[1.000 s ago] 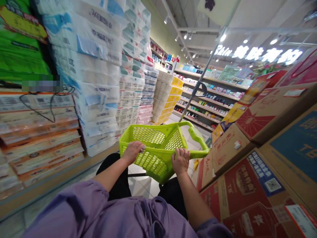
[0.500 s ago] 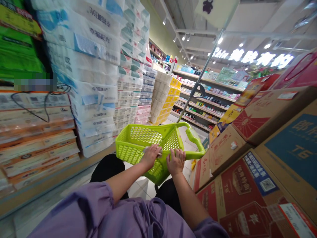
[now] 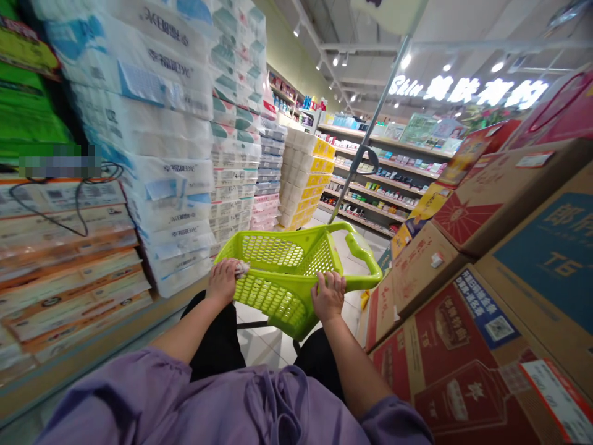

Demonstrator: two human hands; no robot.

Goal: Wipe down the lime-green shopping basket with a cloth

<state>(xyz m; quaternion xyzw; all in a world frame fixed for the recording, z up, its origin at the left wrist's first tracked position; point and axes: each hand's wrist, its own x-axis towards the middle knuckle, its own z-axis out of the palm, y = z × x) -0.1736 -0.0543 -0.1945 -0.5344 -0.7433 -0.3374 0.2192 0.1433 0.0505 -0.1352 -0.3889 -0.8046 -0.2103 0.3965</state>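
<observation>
A lime-green plastic shopping basket hangs in front of my lap, tilted and empty inside. My right hand grips its near rim on the right, fingers curled over the edge. My left hand rests on the rim's near left corner, closed on a small pale crumpled cloth or tissue pressed against the plastic. The basket's long handle sticks out to the right. My purple sleeves and black trousers fill the bottom of the view.
Stacked packs of tissue and toilet paper line the left of a narrow shop aisle. Red and brown cartons are piled close on the right. Shelves of small goods stand at the far end. A metal pole rises behind the basket.
My left hand slid right along the near rim to beside my right hand, then back to the left corner, rubbing with the cloth. The right hand kept its grip.
</observation>
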